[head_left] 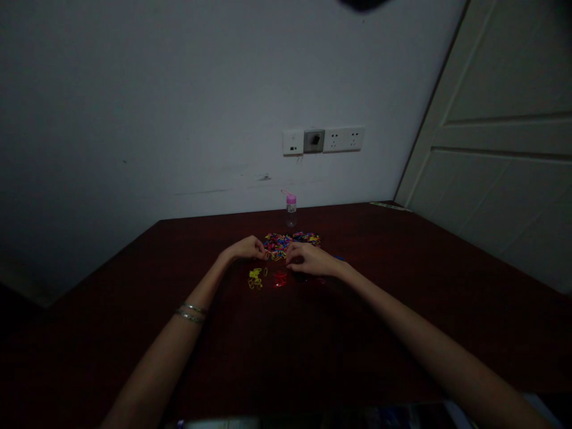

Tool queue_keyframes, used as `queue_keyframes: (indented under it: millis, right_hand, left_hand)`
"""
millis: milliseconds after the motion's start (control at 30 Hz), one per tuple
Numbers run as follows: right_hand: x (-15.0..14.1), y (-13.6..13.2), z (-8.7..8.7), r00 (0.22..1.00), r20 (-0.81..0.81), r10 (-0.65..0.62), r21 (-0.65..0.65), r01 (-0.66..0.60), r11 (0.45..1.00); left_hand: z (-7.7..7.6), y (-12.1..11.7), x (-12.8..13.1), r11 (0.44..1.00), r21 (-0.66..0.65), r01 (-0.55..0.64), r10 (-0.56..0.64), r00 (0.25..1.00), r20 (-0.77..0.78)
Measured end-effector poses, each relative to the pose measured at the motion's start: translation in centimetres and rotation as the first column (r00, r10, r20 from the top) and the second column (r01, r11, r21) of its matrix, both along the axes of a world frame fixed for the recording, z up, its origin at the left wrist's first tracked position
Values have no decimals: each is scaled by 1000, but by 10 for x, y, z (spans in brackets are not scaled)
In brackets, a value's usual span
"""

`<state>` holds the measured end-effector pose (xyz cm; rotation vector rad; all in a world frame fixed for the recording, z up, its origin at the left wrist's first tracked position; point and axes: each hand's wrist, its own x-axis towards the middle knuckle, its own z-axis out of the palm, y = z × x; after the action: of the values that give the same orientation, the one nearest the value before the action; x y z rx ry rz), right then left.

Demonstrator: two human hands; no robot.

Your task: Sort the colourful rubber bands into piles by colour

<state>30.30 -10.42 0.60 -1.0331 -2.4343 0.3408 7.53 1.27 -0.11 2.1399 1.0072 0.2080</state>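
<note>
A loose heap of small multicoloured rubber bands point(277, 242) lies on the dark red table. At its left edge is my left hand point(247, 248), the fingers curled in and closed at the bands. My right hand point(315, 261) reaches over the near side of the heap, thumb and forefinger drawn together in a pinch. Whatever either hand holds is too small and dim to make out. Nearer to me lie a group of yellow rubber bands point(255, 279) and, to their right, a group of red rubber bands point(279, 278). Dark bands beneath my right hand are partly hidden.
Behind the heap stands a clear bottle point(291, 218) with a pink lid and strap. The table point(268, 357) meets a pale wall bearing sockets and a switch point(314, 140). A panelled door point(500, 137) rises at the right. Something blue point(339, 258) lies beyond my right wrist.
</note>
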Motion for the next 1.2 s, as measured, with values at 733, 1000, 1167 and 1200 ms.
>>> queue_keyframes:
  millis: [733,1000,1167,1200]
  right_hand:
    - [18,11,-4,997,-11,-81,37,81,996]
    - [19,14,-7,997,16,-76,36,76,996]
    - [21,15,-8,996,17,-84,26,84,996]
    - [21,15,-9,997,15,-80,28,80,996]
  left_hand:
    - [-4,-3,12,999,29,15,-16,1000,25]
    - [-10,2,13,996,9,-91,91,996,5]
    - [-9,0,15,988,16,-156,156,988,8]
    - [-9,-1,16,986,21,-165,165,986,13]
